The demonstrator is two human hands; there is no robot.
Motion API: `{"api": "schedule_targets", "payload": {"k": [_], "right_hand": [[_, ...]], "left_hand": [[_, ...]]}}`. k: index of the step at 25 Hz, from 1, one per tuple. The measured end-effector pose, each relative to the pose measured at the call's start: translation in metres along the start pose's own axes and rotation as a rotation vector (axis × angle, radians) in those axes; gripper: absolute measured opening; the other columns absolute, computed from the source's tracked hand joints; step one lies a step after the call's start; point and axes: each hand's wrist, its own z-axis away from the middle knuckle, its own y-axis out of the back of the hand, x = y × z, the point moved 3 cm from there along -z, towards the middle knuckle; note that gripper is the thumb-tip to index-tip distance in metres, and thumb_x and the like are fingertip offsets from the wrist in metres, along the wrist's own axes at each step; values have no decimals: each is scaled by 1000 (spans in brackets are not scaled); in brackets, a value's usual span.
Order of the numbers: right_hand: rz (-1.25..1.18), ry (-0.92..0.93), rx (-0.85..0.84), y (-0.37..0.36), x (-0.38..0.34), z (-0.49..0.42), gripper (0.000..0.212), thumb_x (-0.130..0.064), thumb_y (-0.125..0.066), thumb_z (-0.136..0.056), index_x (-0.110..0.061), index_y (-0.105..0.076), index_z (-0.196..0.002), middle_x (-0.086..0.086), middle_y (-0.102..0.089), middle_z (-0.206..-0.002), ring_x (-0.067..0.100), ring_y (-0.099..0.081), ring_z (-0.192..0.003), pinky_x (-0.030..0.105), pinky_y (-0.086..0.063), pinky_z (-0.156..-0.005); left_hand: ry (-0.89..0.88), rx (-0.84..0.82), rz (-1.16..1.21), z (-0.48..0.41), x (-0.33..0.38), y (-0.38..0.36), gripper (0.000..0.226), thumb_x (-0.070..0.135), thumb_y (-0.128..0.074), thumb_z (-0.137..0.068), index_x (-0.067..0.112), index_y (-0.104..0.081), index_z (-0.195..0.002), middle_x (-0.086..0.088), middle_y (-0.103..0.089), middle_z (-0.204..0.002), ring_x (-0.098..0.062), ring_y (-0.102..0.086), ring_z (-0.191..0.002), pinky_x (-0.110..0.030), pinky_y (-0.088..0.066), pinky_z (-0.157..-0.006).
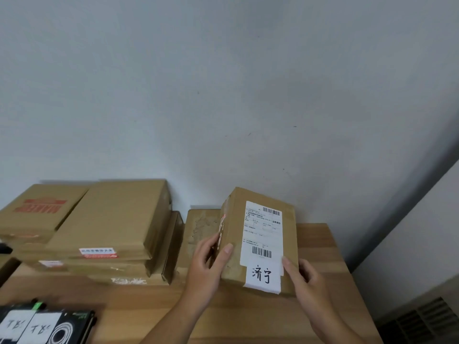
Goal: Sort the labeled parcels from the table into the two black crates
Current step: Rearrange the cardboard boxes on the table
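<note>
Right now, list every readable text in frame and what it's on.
"济宁": handwritten, paper slip on the held parcel.
Shipping label on the parcel: barcodes, print too small.
Red print on far-left box: upside down, blurred.
Red-and-white sticker on the stack: blurred.
Two white cards, bottom left: upside-down handwriting, unreadable.

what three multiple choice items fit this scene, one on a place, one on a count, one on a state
1. Where is the stack of boxes relative to the held parcel?
A) to its left
B) to its right
C) on top of it

2. How many hands hold the parcel?
A) none
B) one
C) two

3. How is the parcel?
A) flat under the stack
B) tilted and closed
C) torn open

Answers:
1 A, the stack sits on the left part of the table.
2 C, the left hand and right hand grip its sides.
3 B, its label faces up at a slant.
</note>
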Motion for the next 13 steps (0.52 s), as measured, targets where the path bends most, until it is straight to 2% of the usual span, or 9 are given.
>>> {"api": "schedule_targets", "payload": {"k": [2,4,7,11,13], "right_hand": [[1,-11,28,-14,6,17,15,-48,-72,-88,-39,-76,-98,-10,-79,-99,6,-75,-89,32,-58,-76],[-9,-34,47,-25,10,34,7,-43,-74,-88,-40,-76,-94,-10,-79,-95,6,-75,-84,40,-63,-75],[-1,-35,52,-40,15,57,12,-38,-76,-88,-31,-77,-97,-7,-80,-92,12,-76,-82,45,-64,-76],[24,-35,156,-70,25,88,21,-32,-84,-81,-21,-73,-95,-2,-77,-93,19,-72,-86,31,-53,-67],[32,-19,162,-92,40,108,20,-24,-85,-81,-15,-71,-92,5,-76,-93,25,-71,-85,31,-50,-63]], "left_hand": [[9,-6,45,8,-3,22,62,72,-71,-75,42,-66,-129,27,-64,-125,3,-60,-121,-32,-49,-105],[-2,-13,71,19,-5,40,54,66,-74,-79,41,-69,-127,23,-67,-125,2,-63,-118,-28,-51,-99],[-12,3,80,43,-10,65,45,56,-73,-86,37,-70,-127,22,-70,-123,3,-65,-116,-23,-53,-95],[50,65,90,86,-19,100,35,46,-71,-91,39,-70,-125,25,-71,-121,8,-64,-113,-8,-51,-89],[104,104,111,109,-29,120,37,41,-72,-94,32,-69,-129,22,-72,-123,6,-64,-116,-14,-52,-95]]}}
